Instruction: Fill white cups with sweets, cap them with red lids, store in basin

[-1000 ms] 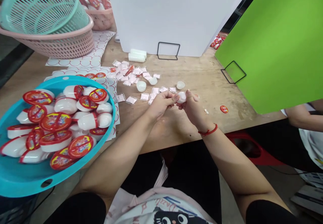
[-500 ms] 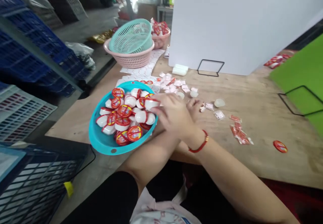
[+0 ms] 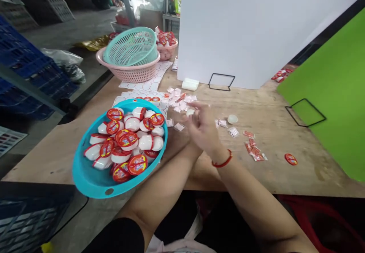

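My right hand (image 3: pixel 203 128), a red bracelet at its wrist, is raised just right of the turquoise basin (image 3: pixel 85 184). Its fingers are slightly curled and apart, with nothing visible in them. My left forearm passes beneath it, and the left hand is mostly hidden behind the right one. Inside the basin lie many small white cups with printed red lids (image 3: pixel 137 164). Close to my fingers stands a small empty translucent cup (image 3: pixel 190 112). Pinkish sachets (image 3: pixel 179 100) are heaped beyond my hands, and another such cup (image 3: pixel 232 119) stands to the right.
Red sachets (image 3: pixel 253 147) and a red lid (image 3: pixel 291 159) lie on the wooden table. Behind are a white panel (image 3: pixel 222 32), a green panel (image 3: pixel 330 93), a pink basket (image 3: pixel 128 73) holding a turquoise one (image 3: pixel 131 47), and circle-printed sheets (image 3: pixel 146 83).
My right hand has let go of a red-lidded cup in the basin and moved away to the right. The whole view has shifted, with the basin now lower and further left.
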A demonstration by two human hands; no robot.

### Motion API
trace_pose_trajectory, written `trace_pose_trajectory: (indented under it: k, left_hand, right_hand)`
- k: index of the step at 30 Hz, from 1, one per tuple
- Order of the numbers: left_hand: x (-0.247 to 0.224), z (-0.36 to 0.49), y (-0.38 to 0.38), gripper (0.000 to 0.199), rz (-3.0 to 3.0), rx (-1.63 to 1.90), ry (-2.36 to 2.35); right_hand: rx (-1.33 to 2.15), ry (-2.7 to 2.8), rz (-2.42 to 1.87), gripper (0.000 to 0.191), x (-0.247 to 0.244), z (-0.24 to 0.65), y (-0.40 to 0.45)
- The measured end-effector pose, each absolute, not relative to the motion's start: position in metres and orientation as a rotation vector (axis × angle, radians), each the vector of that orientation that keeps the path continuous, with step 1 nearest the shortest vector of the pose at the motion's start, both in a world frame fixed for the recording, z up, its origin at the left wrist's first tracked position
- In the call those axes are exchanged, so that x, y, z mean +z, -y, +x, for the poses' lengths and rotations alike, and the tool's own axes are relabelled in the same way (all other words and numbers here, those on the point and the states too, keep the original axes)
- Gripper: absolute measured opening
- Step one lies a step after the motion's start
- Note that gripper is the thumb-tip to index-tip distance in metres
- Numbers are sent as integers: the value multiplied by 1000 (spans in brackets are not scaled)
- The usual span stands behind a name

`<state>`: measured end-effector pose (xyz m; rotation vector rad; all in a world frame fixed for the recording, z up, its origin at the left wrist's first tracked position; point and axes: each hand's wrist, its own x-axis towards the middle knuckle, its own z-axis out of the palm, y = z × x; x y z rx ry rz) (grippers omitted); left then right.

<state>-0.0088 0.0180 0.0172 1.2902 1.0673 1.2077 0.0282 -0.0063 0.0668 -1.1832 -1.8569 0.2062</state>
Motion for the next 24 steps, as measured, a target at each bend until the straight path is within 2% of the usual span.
trace_pose_trajectory:
  k: [3, 5, 7, 9, 14, 21, 24]
  left_hand:
    - [16, -13, -21, 35, 1563, 1141, -1427]
    - [12, -12, -24, 40, 1870, 918, -1648]
    - [8, -7, -25, 39, 2079, 720, -1677]
    - [5, -1, -25, 38, 2160, 656, -1640]
    - [2, 8, -21, 32, 2188, 661, -1614]
    - [5, 14, -16, 32, 2187, 773, -1570]
    - [5, 18, -16, 32, 2196, 801, -1555]
  right_hand:
    - [58, 1549, -1540, 34, 40, 114, -6]
    - [10, 1408, -1861, 39, 19, 164, -6]
    - [51, 1362, -2094, 47, 1, 198, -2]
    - [169, 1437, -2197, 47, -10, 213, 2]
    - [310, 1630, -2195, 21, -9, 217, 3]
    - [172, 1547, -1896, 23, 13, 235, -16]
    - [183, 1649, -1959, 18, 10, 238, -45]
